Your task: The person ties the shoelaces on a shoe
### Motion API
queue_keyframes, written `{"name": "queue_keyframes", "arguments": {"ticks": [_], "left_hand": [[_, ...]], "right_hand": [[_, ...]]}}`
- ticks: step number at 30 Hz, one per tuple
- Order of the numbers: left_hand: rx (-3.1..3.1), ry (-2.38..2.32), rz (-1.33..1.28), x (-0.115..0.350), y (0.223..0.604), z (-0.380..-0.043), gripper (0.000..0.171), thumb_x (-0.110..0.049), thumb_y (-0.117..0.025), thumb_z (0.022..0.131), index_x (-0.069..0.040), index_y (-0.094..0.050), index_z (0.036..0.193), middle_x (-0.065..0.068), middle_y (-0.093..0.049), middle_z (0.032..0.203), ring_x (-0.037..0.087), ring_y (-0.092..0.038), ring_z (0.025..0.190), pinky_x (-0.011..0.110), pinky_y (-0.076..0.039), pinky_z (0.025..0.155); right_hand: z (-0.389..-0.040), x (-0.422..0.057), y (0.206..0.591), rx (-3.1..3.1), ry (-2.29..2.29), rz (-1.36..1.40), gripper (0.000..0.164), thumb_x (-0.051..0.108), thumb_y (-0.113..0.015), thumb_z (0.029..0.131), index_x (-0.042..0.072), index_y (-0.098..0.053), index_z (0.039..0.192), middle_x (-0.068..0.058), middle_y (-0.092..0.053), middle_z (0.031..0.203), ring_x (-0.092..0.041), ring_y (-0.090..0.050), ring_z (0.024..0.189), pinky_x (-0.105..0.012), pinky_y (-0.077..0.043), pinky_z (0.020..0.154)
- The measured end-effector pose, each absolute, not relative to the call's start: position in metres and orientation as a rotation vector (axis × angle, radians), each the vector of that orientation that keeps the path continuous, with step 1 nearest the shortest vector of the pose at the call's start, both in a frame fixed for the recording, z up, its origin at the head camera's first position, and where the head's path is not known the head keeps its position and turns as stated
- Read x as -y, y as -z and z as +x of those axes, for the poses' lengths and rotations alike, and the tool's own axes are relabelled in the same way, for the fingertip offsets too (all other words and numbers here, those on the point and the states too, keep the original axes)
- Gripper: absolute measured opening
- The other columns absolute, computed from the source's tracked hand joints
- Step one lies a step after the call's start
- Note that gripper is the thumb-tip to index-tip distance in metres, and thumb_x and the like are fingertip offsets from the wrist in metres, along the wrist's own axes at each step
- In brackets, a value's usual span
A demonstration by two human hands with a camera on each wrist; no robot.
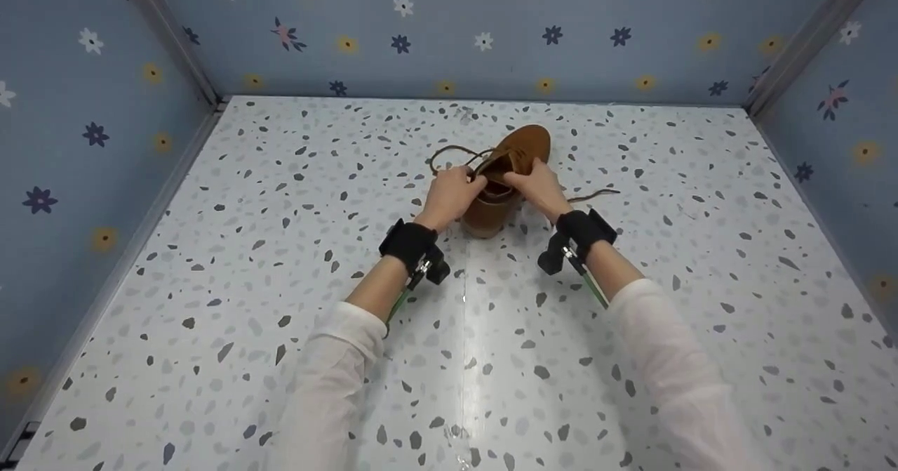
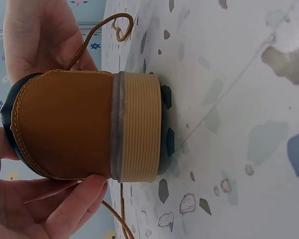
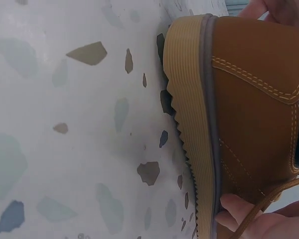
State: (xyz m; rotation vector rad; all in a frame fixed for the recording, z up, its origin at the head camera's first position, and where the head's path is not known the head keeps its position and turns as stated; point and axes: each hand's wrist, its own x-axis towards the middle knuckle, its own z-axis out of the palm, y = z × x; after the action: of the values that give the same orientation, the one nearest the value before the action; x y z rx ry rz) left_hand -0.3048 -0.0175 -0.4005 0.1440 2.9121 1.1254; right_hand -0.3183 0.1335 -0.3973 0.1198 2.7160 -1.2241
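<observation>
A brown shoe (image 2: pixel 70 124) stands on the table (image 1: pixel 337 232), far of centre. The left hand (image 1: pixel 450 194) grips its left side, the right hand (image 1: pixel 540 187) its right. Laces (image 1: pixel 595 194) trail left and right; flowered panels (image 1: pixel 463 22) border left, far and right.

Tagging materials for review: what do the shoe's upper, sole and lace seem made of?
Upper: leather or imitation, going by its smooth, low-sheen surface and stitched edges.
Sole: probably rubber or foam, matte with fine ribs.
Lace: likely matte textile cord, thin, looping.
</observation>
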Motion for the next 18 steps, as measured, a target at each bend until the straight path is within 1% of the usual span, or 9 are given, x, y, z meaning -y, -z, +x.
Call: {"name": "queue_keyframes", "arguments": {"ticks": [5, 7, 9, 12, 14, 16, 18], "left_hand": [[-2.905, -1.155, 0.142, 0.016, 0.400, -0.303, 0.026, -0.035, -0.040, 0.069, -0.012, -0.051, 0.075, -0.001, -0.047, 0.065, 0.011, -0.044, 0.052, 0.022, -0.034, 0.043], [-2.908, -1.166, 0.142, 0.015, 0.401, -0.302, 0.025, -0.035, -0.041, 0.069, -0.012, -0.051, 0.071, -0.001, -0.047, 0.063, 0.012, -0.043, 0.052, 0.022, -0.033, 0.043], [-2.919, -1.178, 0.145, 0.014, 0.402, -0.301, 0.025, -0.035, -0.041, 0.068, -0.012, -0.050, 0.068, -0.001, -0.047, 0.061, 0.012, -0.042, 0.051, 0.022, -0.033, 0.043], [-2.935, -1.196, 0.153, 0.013, 0.403, -0.298, 0.025, -0.034, -0.041, 0.067, -0.011, -0.049, 0.064, 0.000, -0.046, 0.059, 0.013, -0.041, 0.050, 0.023, -0.031, 0.042], [-2.935, -1.209, 0.152, 0.013, 0.403, -0.296, 0.025, -0.035, -0.042, 0.067, -0.011, -0.048, 0.063, 0.001, -0.046, 0.057, 0.013, -0.041, 0.049, 0.023, -0.031, 0.041], [-2.931, -1.216, 0.158, 0.013, 0.403, -0.294, 0.025, -0.035, -0.042, 0.067, -0.010, -0.047, 0.064, 0.001, -0.045, 0.056, 0.013, -0.041, 0.047, 0.023, -0.031, 0.040], [-2.934, -1.221, 0.166, 0.012, 0.404, -0.291, 0.025, -0.035, -0.042, 0.067, -0.010, -0.047, 0.063, 0.001, -0.045, 0.055, 0.013, -0.041, 0.046, 0.023, -0.031, 0.039]], "right_hand": [[-0.318, -0.138, 0.396, -2.697, 1.241, 0.060, 0.075, 0.035, -0.048, 0.063, -0.002, -0.009, 0.115, -0.014, -0.016, 0.116, -0.017, -0.021, 0.100, -0.025, -0.023, 0.076], [-0.319, -0.140, 0.396, -2.689, 1.252, 0.036, 0.074, 0.033, -0.048, 0.063, -0.002, -0.010, 0.115, -0.014, -0.019, 0.115, -0.017, -0.025, 0.098, -0.024, -0.025, 0.075], [-0.319, -0.141, 0.397, -2.683, 1.268, 0.007, 0.070, 0.031, -0.049, 0.063, -0.001, -0.014, 0.115, -0.014, -0.025, 0.112, -0.016, -0.030, 0.094, -0.024, -0.028, 0.072], [-0.319, -0.144, 0.398, -2.677, 1.266, -0.029, 0.069, 0.030, -0.049, 0.064, -0.001, -0.014, 0.115, -0.013, -0.028, 0.110, -0.015, -0.034, 0.090, -0.023, -0.029, 0.071], [-0.319, -0.145, 0.398, -2.675, 1.249, -0.036, 0.069, 0.030, -0.048, 0.064, -0.001, -0.014, 0.115, -0.013, -0.027, 0.111, -0.014, -0.034, 0.091, -0.023, -0.028, 0.071], [-0.318, -0.147, 0.398, -2.666, 1.225, -0.051, 0.071, 0.030, -0.047, 0.064, -0.002, -0.010, 0.115, -0.013, -0.022, 0.114, -0.014, -0.030, 0.094, -0.023, -0.026, 0.073], [-0.318, -0.148, 0.398, -2.655, 1.224, -0.059, 0.071, 0.030, -0.047, 0.064, -0.001, -0.009, 0.115, -0.013, -0.020, 0.115, -0.014, -0.027, 0.097, -0.023, -0.025, 0.075]]}}
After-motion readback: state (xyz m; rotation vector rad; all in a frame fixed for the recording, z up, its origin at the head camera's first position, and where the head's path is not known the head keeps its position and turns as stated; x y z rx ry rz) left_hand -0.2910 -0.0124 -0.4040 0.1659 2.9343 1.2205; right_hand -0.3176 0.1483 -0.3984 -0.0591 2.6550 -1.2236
